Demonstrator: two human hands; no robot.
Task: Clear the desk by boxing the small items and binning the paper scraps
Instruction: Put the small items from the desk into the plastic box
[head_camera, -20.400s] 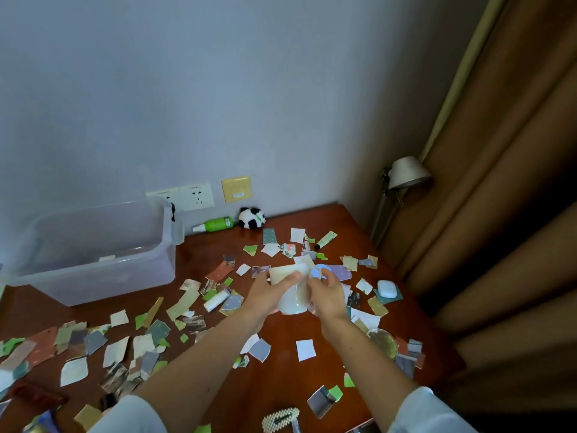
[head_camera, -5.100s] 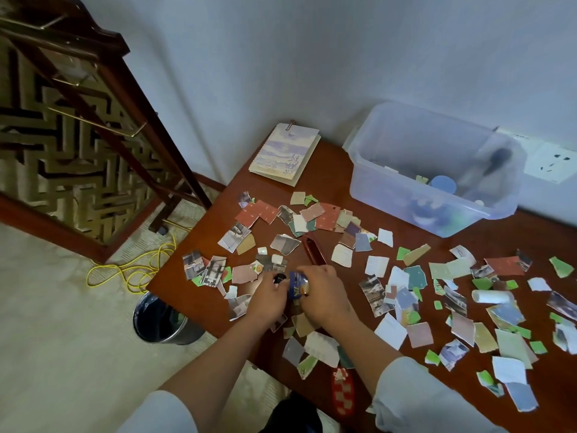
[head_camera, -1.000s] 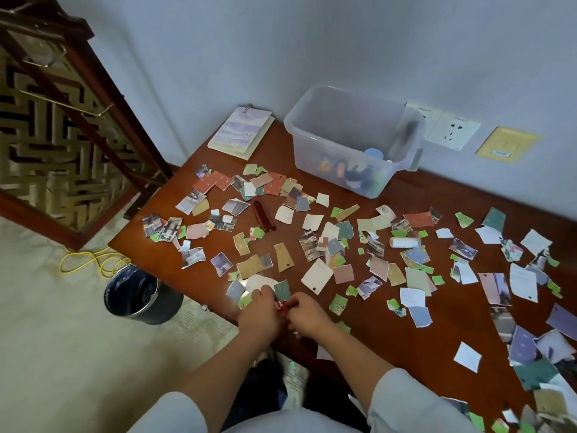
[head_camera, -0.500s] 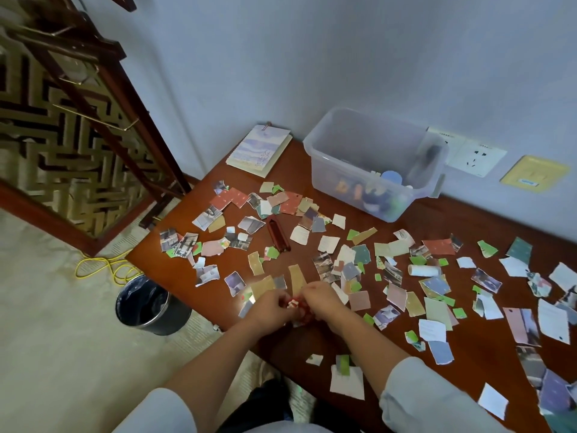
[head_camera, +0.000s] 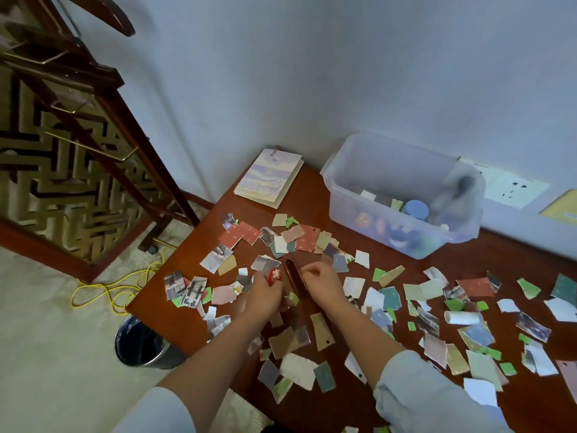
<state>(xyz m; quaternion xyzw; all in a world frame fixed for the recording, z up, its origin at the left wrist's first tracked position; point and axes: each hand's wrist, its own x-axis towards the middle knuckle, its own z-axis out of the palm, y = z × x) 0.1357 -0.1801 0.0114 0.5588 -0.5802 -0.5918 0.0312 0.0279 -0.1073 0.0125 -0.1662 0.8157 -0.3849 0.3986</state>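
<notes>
Paper scraps (head_camera: 390, 298) of many colours cover the brown desk (head_camera: 312, 189). My left hand (head_camera: 265, 296) is shut on a small red and white item (head_camera: 274, 275) above the desk's left part. My right hand (head_camera: 318, 282) hovers just to its right with the fingers curled, right beside a dark red oblong case (head_camera: 291, 270) that lies among the scraps. Whether it grips the case is hidden. The clear plastic box (head_camera: 331, 173) stands at the back against the wall with several small items inside. A dark waste bin (head_camera: 140, 345) stands on the floor by the desk's left corner.
A notebook (head_camera: 270, 178) lies at the desk's back left corner. A white paper roll (head_camera: 462, 317) lies among the scraps on the right. A carved wooden screen (head_camera: 62, 151) and a yellow cable (head_camera: 109, 289) are on the floor to the left. Wall sockets (head_camera: 515, 189) sit behind the box.
Both hands have moved from the desk's near edge further in, to the dark red case. My left hand carries the small red and white item. The view has tilted up and left.
</notes>
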